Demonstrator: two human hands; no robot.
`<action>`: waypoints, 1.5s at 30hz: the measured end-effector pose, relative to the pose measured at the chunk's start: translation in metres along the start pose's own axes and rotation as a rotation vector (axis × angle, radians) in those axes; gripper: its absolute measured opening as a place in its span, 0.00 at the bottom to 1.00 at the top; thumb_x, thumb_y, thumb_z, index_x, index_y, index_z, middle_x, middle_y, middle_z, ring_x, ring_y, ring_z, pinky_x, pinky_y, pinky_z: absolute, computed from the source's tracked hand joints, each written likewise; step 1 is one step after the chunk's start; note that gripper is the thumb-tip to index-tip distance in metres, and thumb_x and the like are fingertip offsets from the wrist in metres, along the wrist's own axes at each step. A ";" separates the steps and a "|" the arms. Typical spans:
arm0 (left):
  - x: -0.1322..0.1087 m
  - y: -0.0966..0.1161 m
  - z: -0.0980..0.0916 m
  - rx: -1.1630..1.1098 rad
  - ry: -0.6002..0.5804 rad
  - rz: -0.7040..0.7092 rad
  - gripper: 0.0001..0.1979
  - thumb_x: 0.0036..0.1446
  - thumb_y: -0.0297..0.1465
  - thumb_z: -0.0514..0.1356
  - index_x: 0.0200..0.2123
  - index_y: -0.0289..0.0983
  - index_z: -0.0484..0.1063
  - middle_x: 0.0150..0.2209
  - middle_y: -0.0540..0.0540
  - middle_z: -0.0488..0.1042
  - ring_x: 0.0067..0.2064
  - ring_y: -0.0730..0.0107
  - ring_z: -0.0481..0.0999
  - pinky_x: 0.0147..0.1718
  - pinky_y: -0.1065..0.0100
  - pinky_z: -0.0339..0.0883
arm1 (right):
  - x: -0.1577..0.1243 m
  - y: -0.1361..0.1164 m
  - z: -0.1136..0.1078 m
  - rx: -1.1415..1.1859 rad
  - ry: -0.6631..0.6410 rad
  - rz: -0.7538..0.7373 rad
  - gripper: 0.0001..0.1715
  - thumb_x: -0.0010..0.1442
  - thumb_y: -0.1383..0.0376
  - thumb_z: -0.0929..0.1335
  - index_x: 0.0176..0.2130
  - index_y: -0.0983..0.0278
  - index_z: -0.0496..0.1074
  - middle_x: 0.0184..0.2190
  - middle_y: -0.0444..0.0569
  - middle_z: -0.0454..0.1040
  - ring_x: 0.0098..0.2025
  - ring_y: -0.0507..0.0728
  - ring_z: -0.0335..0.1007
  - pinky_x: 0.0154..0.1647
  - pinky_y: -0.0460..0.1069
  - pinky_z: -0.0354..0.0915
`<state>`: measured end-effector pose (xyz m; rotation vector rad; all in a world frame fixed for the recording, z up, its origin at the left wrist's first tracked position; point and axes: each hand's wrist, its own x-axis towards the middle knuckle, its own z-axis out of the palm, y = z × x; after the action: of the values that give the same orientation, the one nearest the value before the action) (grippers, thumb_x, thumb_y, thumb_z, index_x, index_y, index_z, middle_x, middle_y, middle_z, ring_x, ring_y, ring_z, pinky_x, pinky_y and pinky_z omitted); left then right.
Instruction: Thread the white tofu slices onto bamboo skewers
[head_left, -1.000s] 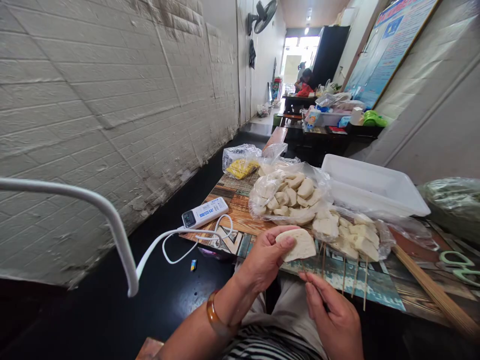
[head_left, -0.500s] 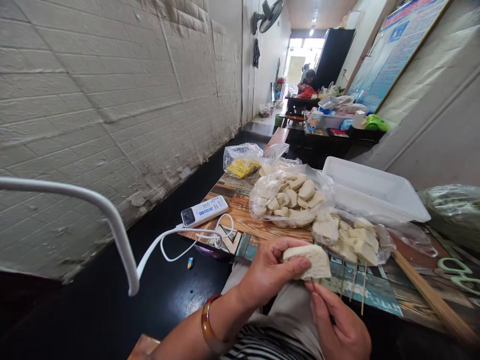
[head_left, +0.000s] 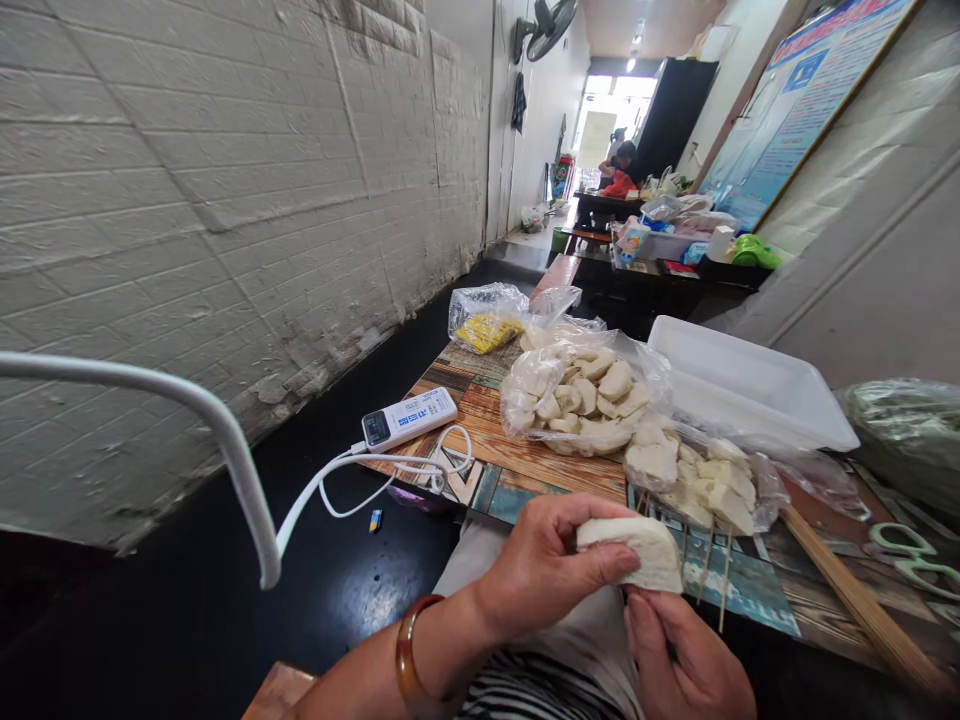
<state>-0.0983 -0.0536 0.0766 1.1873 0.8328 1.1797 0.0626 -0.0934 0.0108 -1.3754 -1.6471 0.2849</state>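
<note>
My left hand [head_left: 555, 560] grips a pale, spongy food slice [head_left: 637, 552] with the thumb across its near face and the fingers behind. Just under the slice's lower edge, my right hand [head_left: 679, 645] is closed in a pinch on a thin wooden skewer, now mostly hidden by the fingers. Beyond the hands, skewered pale pieces [head_left: 724, 490] lie on plastic, their sticks [head_left: 725, 580] pointing toward me. A clear bag [head_left: 517, 400] full of similar slices [head_left: 615, 380] sits behind them on the patterned wooden table [head_left: 480, 425].
A white plastic tray [head_left: 750, 375] stands at the back right. Loose skewers [head_left: 855, 580] lie in a bundle near green-handled scissors [head_left: 911, 550]. On the left are a power bank [head_left: 411, 418] with a white cable [head_left: 337, 470] and a bag of yellow packets [head_left: 487, 330]. A person [head_left: 621, 165] sits far back.
Both hands and the slice have shifted slightly right and down in view. The right fingers are now closer to the slice's lower edge, and less of the skewer shows.
</note>
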 end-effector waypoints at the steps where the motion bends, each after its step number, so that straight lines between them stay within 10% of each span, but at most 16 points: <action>1: 0.000 0.000 0.000 -0.010 -0.002 -0.010 0.15 0.49 0.36 0.67 0.40 0.35 0.81 0.33 0.44 0.78 0.32 0.69 0.71 0.29 0.72 0.64 | 0.000 -0.001 0.000 -0.004 0.001 0.002 0.24 0.64 0.49 0.63 0.29 0.59 0.76 0.23 0.48 0.81 0.24 0.57 0.78 0.29 0.48 0.72; 11: 0.002 -0.005 -0.001 -0.404 -0.030 -0.111 0.23 0.43 0.43 0.71 0.42 0.37 0.81 0.34 0.44 0.79 0.33 0.69 0.74 0.34 0.71 0.66 | 0.002 -0.003 0.001 0.016 -0.019 -0.025 0.21 0.65 0.50 0.63 0.30 0.58 0.76 0.23 0.47 0.81 0.24 0.57 0.77 0.28 0.48 0.71; 32: 0.001 -0.004 0.001 -0.270 -0.024 -0.138 0.17 0.47 0.41 0.69 0.36 0.35 0.82 0.28 0.46 0.77 0.27 0.75 0.67 0.27 0.73 0.59 | 0.006 -0.004 -0.001 -0.002 -0.047 -0.043 0.25 0.66 0.50 0.62 0.27 0.59 0.77 0.21 0.46 0.79 0.21 0.55 0.74 0.28 0.47 0.69; 45: 0.015 -0.017 -0.012 -0.323 0.088 -0.106 0.19 0.49 0.40 0.69 0.42 0.37 0.79 0.36 0.45 0.78 0.35 0.72 0.73 0.36 0.73 0.64 | 0.002 -0.003 0.016 0.464 -0.187 0.303 0.17 0.62 0.53 0.67 0.39 0.60 0.81 0.13 0.38 0.67 0.14 0.51 0.64 0.19 0.43 0.65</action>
<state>-0.1026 -0.0356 0.0592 0.8232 0.7284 1.2320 0.0485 -0.0865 0.0049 -1.2576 -1.3948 0.9358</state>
